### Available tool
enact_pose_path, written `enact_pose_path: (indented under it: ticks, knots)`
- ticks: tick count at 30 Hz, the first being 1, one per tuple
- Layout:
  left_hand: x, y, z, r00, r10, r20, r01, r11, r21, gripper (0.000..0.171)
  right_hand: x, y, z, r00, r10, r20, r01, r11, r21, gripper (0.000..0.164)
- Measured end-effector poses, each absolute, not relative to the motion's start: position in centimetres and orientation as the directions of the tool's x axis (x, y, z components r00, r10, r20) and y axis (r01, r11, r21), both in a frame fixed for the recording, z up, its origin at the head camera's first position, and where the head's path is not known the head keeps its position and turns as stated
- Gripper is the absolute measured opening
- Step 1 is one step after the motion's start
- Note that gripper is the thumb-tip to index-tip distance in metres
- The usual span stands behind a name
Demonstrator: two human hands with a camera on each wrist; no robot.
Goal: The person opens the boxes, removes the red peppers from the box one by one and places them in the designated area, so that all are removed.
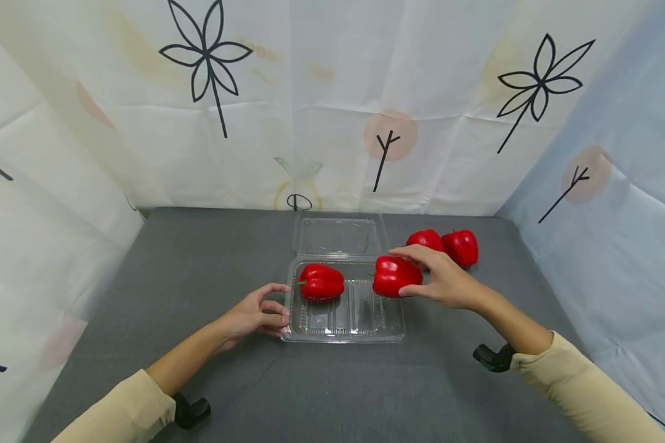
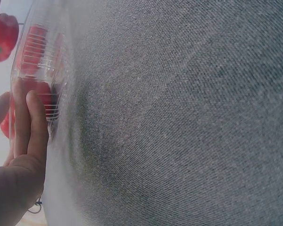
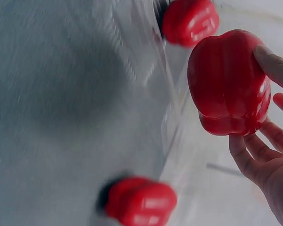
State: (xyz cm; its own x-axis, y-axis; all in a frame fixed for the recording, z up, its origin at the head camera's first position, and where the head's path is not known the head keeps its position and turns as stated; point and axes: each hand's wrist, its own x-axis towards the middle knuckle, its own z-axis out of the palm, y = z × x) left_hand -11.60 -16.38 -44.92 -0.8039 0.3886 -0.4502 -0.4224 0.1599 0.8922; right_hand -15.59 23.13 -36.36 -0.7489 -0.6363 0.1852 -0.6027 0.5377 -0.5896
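My right hand [image 1: 443, 280] grips a red bell pepper [image 1: 396, 277] above the right side of a clear plastic clamshell box [image 1: 343, 338]. In the right wrist view this pepper [image 3: 228, 82] is held between thumb and fingers, clear of the table. A second red bell pepper [image 1: 321, 283] lies on its side in the box's left half, stem to the left. Fairly straight fingers of my left hand [image 1: 255, 314] touch the box's left wall, which the left wrist view shows close up, with the fingers [image 2: 36, 122] along it.
Two more red bell peppers, one [image 1: 425, 239] partly behind my right hand and the other [image 1: 461, 247] beside it, sit at the back right of the grey table [image 1: 216, 258]. The box's lid [image 1: 340, 237] lies folded back toward the patterned curtain [image 1: 332, 123].
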Motion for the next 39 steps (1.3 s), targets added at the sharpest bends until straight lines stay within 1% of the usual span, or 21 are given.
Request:
enact_pose_path:
  ticks: [9,12,20,29,34,39]
  knots:
    - [-11.6,-16.3,-44.8,-0.803,0.394,-0.447,-0.420,0.158,0.894,0.068,-15.9,28.6,-37.2,-0.856,-0.476,0.202,-0.501,0.663,-0.556,0.067]
    - [-11.5,-16.4,-44.8,-0.802,0.402,-0.442,-0.417,0.154,0.896,0.069,-15.8,30.1,-37.9,-0.877,-0.434,0.208,-0.473,0.694,-0.543,0.066]
    - [-11.5,-16.4,-44.7,-0.803,0.400,-0.441,-0.415,0.157,0.896,0.068,-15.1,33.3,-39.7,-0.892,-0.395,0.222,-0.450,0.721,-0.527,0.063]
    - [-11.4,-16.4,-44.7,-0.807,0.396,-0.437,-0.411,0.154,0.898,0.068,-14.9,36.3,-41.7,-0.929,-0.321,0.184,-0.369,0.771,-0.518,0.062]
    - [-11.4,-16.4,-44.7,-0.805,0.398,-0.440,-0.415,0.154,0.897,0.068,-14.8,37.3,-42.2,-0.935,-0.305,0.182,-0.354,0.763,-0.541,0.061]
    - [-11.5,-16.4,-44.7,-0.803,0.398,-0.444,-0.418,0.157,0.895,0.069,-14.9,37.9,-42.1,-0.932,-0.327,0.155,-0.354,0.740,-0.572,0.061]
